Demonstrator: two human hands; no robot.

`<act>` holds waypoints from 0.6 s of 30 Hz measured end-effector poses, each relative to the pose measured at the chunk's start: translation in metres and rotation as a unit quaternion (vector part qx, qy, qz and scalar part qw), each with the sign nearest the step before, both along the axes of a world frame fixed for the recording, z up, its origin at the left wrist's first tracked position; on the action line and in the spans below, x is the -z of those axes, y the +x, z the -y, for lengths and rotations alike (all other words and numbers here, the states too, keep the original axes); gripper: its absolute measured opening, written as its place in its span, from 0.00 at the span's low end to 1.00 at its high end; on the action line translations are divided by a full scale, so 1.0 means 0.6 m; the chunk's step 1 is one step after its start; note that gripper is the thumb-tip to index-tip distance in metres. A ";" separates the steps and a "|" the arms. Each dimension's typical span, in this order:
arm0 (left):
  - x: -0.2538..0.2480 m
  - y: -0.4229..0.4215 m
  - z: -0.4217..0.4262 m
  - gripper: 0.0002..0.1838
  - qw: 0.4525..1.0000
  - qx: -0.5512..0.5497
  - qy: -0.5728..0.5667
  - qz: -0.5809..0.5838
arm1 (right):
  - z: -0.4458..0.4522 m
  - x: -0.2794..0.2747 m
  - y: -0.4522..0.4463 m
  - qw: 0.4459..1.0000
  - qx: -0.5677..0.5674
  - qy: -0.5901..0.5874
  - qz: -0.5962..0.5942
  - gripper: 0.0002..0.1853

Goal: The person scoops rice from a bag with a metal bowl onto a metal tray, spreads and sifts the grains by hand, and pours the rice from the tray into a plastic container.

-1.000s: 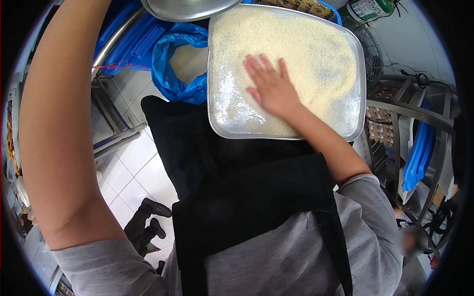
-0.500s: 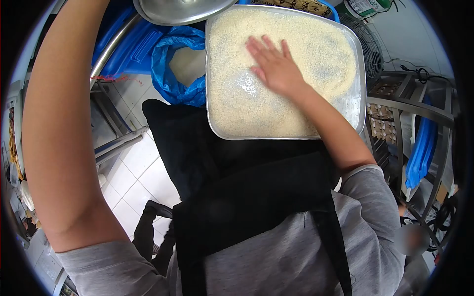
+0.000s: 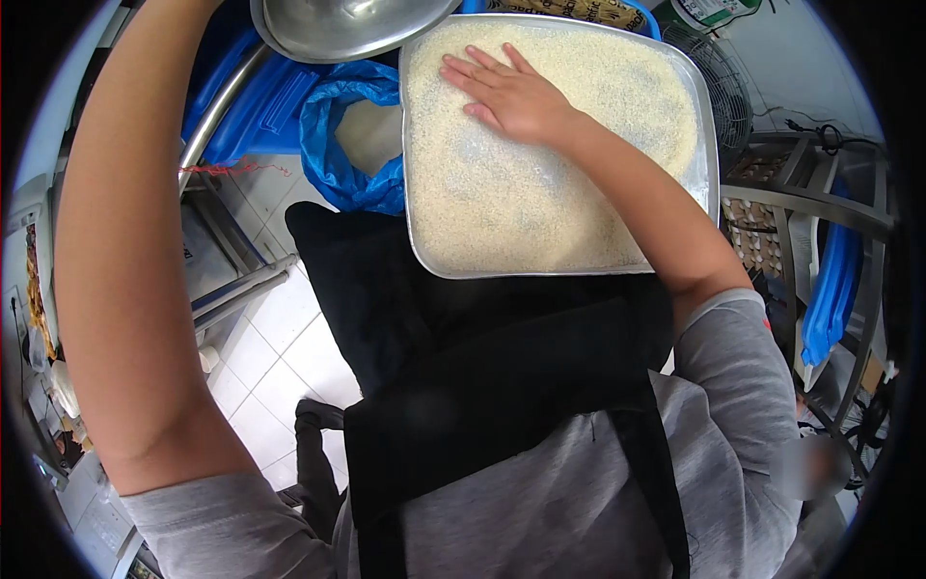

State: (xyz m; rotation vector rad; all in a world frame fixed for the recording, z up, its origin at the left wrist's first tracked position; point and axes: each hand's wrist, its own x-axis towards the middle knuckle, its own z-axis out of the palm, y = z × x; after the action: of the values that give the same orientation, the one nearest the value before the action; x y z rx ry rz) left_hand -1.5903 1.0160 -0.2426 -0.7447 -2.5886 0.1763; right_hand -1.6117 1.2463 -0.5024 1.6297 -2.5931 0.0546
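My right hand (image 3: 516, 99) lies palm down with its fingers spread on a layer of pale, coarse crumbs (image 3: 521, 212), which look like breadcrumbs. The crumbs cover most of a rectangular metal tray (image 3: 709, 179), with a patch of bare metal along its right side. My left arm reaches up past the top edge of the view, so that hand is hidden. Close to where the arm leaves the view, a shiny metal bowl (image 3: 342, 27) is partly visible, overlapping the tray's upper left corner.
Left of the tray, a blue plastic bag (image 3: 323, 154) holds pale material. A fan (image 3: 709, 87) stands behind the tray's right corner. Metal shelving (image 3: 820, 205) with egg trays (image 3: 752, 236) is at right, and part of another person (image 3: 815, 468) shows at lower right.
My right hand has slid up and left across the crumbs. The shiny patch of bare tray near it is now mostly covered. The metal bowl shows slightly lower.
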 end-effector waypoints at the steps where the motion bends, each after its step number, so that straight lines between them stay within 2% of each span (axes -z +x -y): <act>1: 0.003 -0.005 0.006 0.08 1.000 0.002 -0.003 -0.001 | 0.003 0.002 -0.001 1.000 -0.025 0.015 0.004 0.29; 3: 0.004 -0.016 0.012 0.08 1.000 0.019 0.017 0.002 | 0.002 0.001 0.003 0.998 -0.048 0.029 0.007 0.29; 5: 0.002 -0.006 0.005 0.08 1.000 0.017 0.013 -0.001 | -0.021 -0.001 0.024 0.987 -0.146 0.035 0.054 0.30; 6: 0.000 0.000 0.000 0.08 1.000 0.013 0.010 -0.002 | -0.033 -0.003 0.036 0.987 -0.145 0.035 0.053 0.30; 9: 0.005 -0.010 0.007 0.08 1.000 0.005 -0.003 -0.013 | -0.063 -0.017 0.059 0.958 -0.251 0.073 0.120 0.29; 10: 0.006 -0.015 0.013 0.08 1.000 0.006 -0.002 -0.012 | -0.059 -0.020 0.050 0.958 -0.251 0.073 0.120 0.29; 13: 0.005 -0.024 0.021 0.08 0.999 0.033 0.014 0.007 | -0.018 -0.019 -0.008 0.994 -0.106 0.005 0.011 0.28; 15: -0.007 -0.022 0.014 0.08 0.993 -0.042 0.029 0.105 | 0.007 -0.015 -0.052 0.999 -0.046 0.006 -0.019 0.28; 16: -0.007 -0.022 0.013 0.08 0.994 -0.041 0.026 0.103 | 0.014 -0.017 -0.066 0.999 -0.029 0.016 -0.028 0.28; 18: 0.002 -0.020 0.015 0.09 0.999 0.028 0.011 0.015 | 0.035 -0.015 -0.065 0.999 -0.037 0.034 -0.020 0.28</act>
State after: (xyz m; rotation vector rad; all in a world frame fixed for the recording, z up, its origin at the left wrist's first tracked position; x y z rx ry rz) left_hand -1.6021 1.0072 -0.2439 -0.8175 -2.5902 0.1193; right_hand -1.6506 1.2254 -0.4937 1.7313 -2.5309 -0.0615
